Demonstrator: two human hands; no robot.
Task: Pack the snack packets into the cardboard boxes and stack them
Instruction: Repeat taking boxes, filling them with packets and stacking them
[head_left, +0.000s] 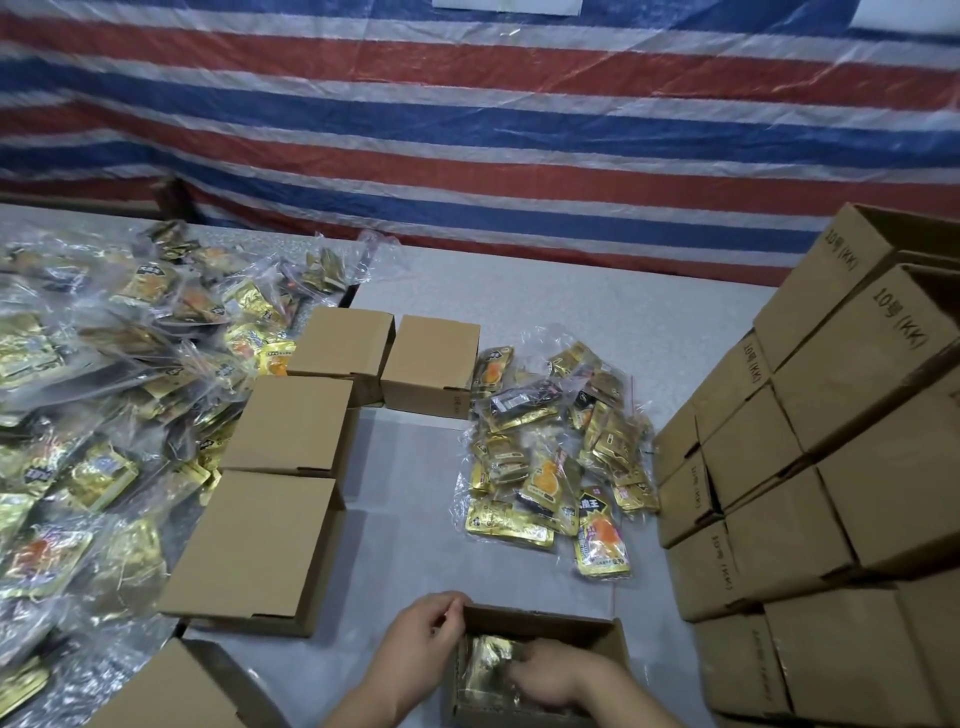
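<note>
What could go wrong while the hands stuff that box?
1. The left hand grips the open box by its wall while the right hand pushes the gold packets down; a hard push might bend the cardboard or burst a packet.
2. The stack on the right looks uneven, so adding another box could tip it.

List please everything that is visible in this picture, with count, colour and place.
open box: one, brown, bottom centre, gold packets inside
closed boxes: four in a row plus a part of one, brown, centre-left
stacked boxes: many, brown, right
bagged packets: one pile, gold, centre
packet heap: many, gold, left
table: one, grey
tarp: red-blue-white, behind
left hand: on the box edge
right hand: inside the box, on packets
</note>
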